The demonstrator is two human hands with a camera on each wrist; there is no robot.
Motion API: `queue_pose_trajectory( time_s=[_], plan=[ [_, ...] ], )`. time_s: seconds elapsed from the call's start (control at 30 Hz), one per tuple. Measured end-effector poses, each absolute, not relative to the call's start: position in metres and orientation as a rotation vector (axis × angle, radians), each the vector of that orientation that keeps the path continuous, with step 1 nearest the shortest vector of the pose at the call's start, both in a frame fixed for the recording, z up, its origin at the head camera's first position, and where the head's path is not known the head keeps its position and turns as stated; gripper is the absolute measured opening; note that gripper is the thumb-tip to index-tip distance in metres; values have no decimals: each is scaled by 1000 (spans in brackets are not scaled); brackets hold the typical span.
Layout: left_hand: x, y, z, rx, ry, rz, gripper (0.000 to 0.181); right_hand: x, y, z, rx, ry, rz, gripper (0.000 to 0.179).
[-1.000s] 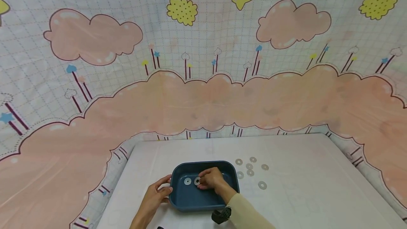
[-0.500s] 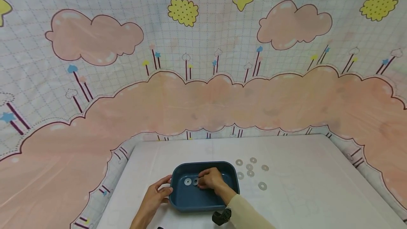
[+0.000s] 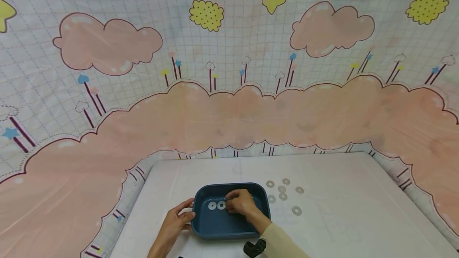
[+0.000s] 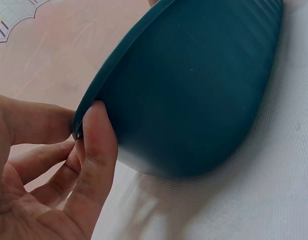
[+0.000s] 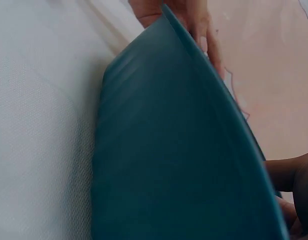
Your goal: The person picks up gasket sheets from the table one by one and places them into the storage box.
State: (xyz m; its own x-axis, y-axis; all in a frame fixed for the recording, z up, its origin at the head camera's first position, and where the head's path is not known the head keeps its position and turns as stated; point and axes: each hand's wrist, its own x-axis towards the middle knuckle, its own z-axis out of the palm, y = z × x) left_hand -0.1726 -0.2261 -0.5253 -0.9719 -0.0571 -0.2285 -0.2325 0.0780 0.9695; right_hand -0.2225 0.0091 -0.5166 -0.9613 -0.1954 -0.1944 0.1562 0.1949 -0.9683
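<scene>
A dark blue plastic tray (image 3: 209, 232) stands on the white-covered table. My left hand (image 3: 173, 222) grips its left rim; in the left wrist view, the fingers (image 4: 96, 145) pinch the edge. Inside the tray lie two pale flat washers, a left washer (image 3: 212, 206) and a right washer (image 3: 221, 205), side by side. Just right of the second one, my right hand (image 3: 243, 203) is over the tray floor with bent fingers and no washer visible in them. The right wrist view mostly shows the tray's outer wall (image 5: 169, 130), which hides the fingertips.
Several more washers (image 3: 282, 189) lie scattered on the table (image 3: 344, 210) to the right of the tray. Behind the table hangs a cloth (image 3: 251, 118) printed with clouds and stars. A black strap device (image 3: 254, 247) sits at the right wrist.
My right fingers have let go of the right washer and drawn slightly right; it now lies flat and fully visible beside the other. The left hand keeps its hold on the tray.
</scene>
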Motion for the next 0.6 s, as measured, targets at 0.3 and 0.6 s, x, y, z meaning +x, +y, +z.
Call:
queue_pose_trajectory(
  time_s=[0.3, 0.6],
  plan=[
    [-172, -226, -525, -303, 2215, 2022, 52, -216, 29, -500, -156, 2208, -1884, 22],
    [-171, -225, -524, -289, 2210, 2027, 52, -215, 65, -481, -210, 2233, -1911, 25]
  ],
)
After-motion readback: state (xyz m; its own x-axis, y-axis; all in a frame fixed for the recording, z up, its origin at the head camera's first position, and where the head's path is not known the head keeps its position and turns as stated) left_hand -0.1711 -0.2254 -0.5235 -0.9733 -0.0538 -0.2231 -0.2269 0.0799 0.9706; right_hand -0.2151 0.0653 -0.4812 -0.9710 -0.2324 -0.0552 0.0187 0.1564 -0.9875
